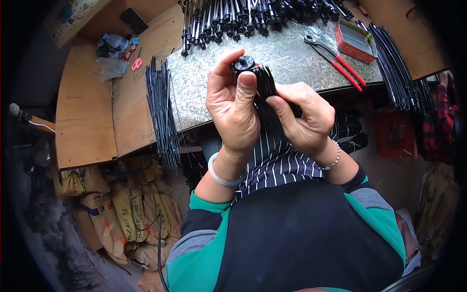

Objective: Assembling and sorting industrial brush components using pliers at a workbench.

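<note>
My left hand [233, 104] is closed around a round black hub [244, 63], thumb and fingers on either side of it. From the hub a bundle of thin black ribs [265, 85], like those of an umbrella frame, hangs down toward my lap. My right hand [306, 114] pinches at these ribs on their right side, thumb against bent fingers. A fine pale wire [275, 62] sticks out to the right beside the hub. Its inner end is hidden at the hub.
Many black-ended metal shafts [224, 19] lie along the back of the speckled worktop [189, 80]. Bundles of black rods overhang its edge at left [163, 112] and right [396, 68]. Red-handled pliers [335, 63] lie near a red tin [356, 41]. Pink scissors [136, 63] are at far left.
</note>
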{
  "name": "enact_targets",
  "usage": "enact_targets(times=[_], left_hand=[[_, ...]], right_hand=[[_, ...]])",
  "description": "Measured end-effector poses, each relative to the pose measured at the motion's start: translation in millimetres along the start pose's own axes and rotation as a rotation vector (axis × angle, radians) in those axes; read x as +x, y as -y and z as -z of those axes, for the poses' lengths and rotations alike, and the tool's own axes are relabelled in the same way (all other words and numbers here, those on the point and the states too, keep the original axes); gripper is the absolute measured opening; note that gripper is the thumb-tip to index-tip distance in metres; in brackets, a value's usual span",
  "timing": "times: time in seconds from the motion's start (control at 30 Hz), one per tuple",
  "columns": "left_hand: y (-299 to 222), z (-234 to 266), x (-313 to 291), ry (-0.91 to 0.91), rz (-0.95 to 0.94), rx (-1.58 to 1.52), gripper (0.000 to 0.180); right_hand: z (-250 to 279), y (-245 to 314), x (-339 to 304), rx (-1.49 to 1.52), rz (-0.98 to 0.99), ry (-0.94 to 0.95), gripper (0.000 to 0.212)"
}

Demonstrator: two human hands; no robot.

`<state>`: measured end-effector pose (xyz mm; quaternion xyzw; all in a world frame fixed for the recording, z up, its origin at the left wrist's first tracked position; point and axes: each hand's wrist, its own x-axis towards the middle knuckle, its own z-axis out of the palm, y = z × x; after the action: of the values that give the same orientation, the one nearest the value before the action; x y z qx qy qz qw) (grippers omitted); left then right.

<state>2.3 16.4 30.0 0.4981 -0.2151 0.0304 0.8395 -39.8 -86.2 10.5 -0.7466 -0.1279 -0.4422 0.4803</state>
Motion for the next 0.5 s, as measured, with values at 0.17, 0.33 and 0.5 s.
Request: enact_targets(times=[0.17, 0.33, 0.5], left_hand=[[1.6, 6.3, -5.5, 0.055, -0.006, 0.038, 0.037], [1.0, -3.4, -6.4, -0.014, -0.018, 0.036, 0.038], [3.7, 5.3, -6.4, 0.048, 0.039, -0.046, 0.041]], right_hand=[[4.8, 13.8, 2.1, 0.01, -0.154, 0.026, 0.013], [6.6, 12.9, 1.6, 0.017, -0.169, 0.051, 0.012], [5.1, 12.7, 1.2, 0.002, -0.164, 0.066, 0.012]])
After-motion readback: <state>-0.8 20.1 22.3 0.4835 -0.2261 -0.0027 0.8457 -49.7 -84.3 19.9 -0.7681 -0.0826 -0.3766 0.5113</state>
